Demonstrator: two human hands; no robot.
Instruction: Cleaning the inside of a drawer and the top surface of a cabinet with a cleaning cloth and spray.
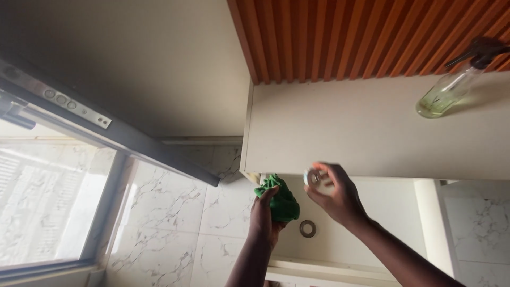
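From the head view, my left hand has its grip closed on a green cloth, pressed under the cream cabinet. My right hand, just beside it, grips a small round fitting (possibly a light). A spray bottle sits against the cabinet face.

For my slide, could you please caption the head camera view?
Left hand presses a green cloth under a cabinet while right hand grips a small round fitting.

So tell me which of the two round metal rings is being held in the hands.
The upper ring, gripped by the right hand at the cabinet's lower edge. The other ring sits alone lower down, beside the green cloth.
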